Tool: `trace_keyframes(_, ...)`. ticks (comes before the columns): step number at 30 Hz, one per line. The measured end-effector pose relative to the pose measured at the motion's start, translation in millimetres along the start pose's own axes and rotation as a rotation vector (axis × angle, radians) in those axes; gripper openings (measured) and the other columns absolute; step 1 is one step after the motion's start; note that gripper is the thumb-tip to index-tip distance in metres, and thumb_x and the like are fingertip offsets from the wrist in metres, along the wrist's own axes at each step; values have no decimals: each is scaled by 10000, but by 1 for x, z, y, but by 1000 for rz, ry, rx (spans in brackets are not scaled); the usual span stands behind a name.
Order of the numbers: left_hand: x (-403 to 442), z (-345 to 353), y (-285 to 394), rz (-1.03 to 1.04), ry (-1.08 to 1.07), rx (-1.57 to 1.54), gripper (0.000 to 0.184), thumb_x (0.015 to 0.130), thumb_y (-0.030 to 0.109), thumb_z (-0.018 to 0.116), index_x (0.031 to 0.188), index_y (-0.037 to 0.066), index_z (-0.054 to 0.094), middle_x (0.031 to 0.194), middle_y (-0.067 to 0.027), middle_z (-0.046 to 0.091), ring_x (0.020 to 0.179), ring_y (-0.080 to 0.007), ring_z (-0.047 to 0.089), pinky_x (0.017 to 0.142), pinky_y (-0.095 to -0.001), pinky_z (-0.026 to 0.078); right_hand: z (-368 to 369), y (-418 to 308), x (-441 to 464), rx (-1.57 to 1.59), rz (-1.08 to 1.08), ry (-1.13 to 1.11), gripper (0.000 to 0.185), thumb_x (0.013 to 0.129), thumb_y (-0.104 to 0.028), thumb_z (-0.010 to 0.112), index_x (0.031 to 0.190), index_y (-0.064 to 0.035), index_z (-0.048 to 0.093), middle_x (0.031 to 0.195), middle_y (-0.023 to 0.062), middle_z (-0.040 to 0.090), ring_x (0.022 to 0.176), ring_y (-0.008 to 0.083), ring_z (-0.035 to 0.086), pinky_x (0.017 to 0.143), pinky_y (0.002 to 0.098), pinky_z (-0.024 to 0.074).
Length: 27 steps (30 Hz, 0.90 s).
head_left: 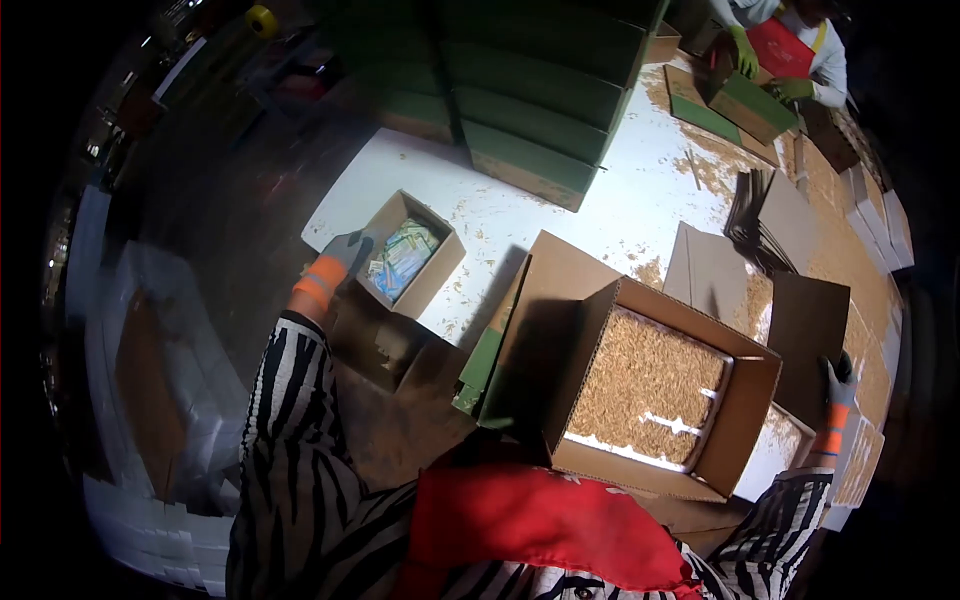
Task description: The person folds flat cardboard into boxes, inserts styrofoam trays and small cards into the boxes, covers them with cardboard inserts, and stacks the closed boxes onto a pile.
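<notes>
Clock positions taken from the large carton. Large carton (740,440): brown cardboard, open-topped, holding a layer of tan shreds (640,380) with white showing through and along its edges. Small carton (435,285): open, at 10 o'clock on the white table (360,175), filled with small packets (405,260) in blue, green and yellow. Left hand (343,256): grey glove, orange cuff, at the small carton's 9 o'clock side, fingers touching the rim; how firmly they close cannot be told. Brown cardboard sheet (810,335): between 2 and 3 o'clock, just beside the large carton. Right hand (840,383): matching glove, at 3 o'clock, touching the sheet's outer edge; too dark and small to tell whether it grips. Striped sleeves (290,400) on both arms; red apron (530,510) at 7 to 8 o'clock. Grey panel (705,265): flat, toward 1 o'clock. Bundle of folded card (750,210): 1 o'clock, farther out. Stacked green boxes (540,110): 11 o'clock, table's far side. Co-worker (780,48): toward 1 o'clock, well apart, yellow-green gloves (745,55) on a green-and-brown box (752,105). Loose tan scraps scattered on the table.
</notes>
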<state>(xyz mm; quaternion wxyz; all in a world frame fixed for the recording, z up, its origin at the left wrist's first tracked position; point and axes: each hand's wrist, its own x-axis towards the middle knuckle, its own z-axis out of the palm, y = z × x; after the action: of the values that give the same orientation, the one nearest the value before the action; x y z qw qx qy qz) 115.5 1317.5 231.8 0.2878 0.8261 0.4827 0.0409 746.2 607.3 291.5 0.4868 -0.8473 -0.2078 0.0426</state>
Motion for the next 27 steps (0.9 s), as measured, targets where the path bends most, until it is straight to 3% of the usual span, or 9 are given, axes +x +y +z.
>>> trace_keyframes(2,-9,1,27,-15,203,57,463,946,351,485,1215,-19,557,1153,-188,622,1028,-230,582,896,-325,439,26,-77,-41,0,-9,36,392,835,-43,680,1204,36,570,1129,96,637,1020,160,585,907,286,460)
trace_keyframes(6,-135,-3,252,670,178,-761,328,883,168,540,1159,0,599,1119,-201,619,1021,-341,586,940,-384,446,86,-225,-128,-332,-272,227,307,835,-15,659,1137,-17,605,1027,111,659,940,180,615,819,307,494)
trace_keyframes(9,-184,39,321,1214,198,182,408,798,147,577,1184,14,582,1234,-187,553,1237,-349,423,1071,-452,304,135,-315,-175,-514,-820,255,323,776,16,639,1086,-75,654,992,124,622,827,254,612,735,317,498)
trace_keyframes(13,-201,52,318,996,72,-138,678,710,160,666,1320,1,416,1394,-230,355,1340,-381,286,1115,-465,216,172,-325,-221,-757,-917,-290,341,747,-115,622,1085,-151,650,873,20,606,769,210,575,644,331,478)
trace_keyframes(16,-217,68,290,362,-203,-1180,589,861,108,510,1411,23,317,1456,-111,333,1367,-237,279,1117,-395,239,201,-278,-226,-406,-716,-605,170,800,-178,625,965,-153,658,925,50,625,852,266,592,694,361,492)
trace_keyframes(20,-195,96,268,979,-22,-497,571,901,95,472,1423,-25,274,1473,-157,298,1353,-269,312,1127,-356,254,210,-254,-218,-154,-485,-1042,274,837,-225,638,1094,-132,649,1021,118,601,965,325,578,835,393,473)
trace_keyframes(21,-207,107,280,389,-346,-1265,481,946,77,392,1406,-38,307,1447,-176,340,1340,-293,337,1111,-328,281,208,-249,-220,-198,-411,-1110,323,862,-254,625,1160,-129,628,1090,133,595,1015,329,567,893,383,458)
trace_keyframes(25,-195,92,269,891,34,-218,468,1006,217,371,1406,-22,333,1367,-160,458,1245,-224,453,1045,-314,358,155,-281,-215,-227,-483,-878,313,873,-211,611,1157,-80,624,1174,131,588,1072,303,563,929,365,455)
trace_keyframes(27,-193,97,274,583,-251,-816,471,1004,212,387,1412,-16,326,1342,-130,488,1213,-210,479,1024,-321,384,118,-282,-206,-93,-347,-642,307,864,-27,523,1150,-70,624,1091,119,627,954,220,622,816,303,506)
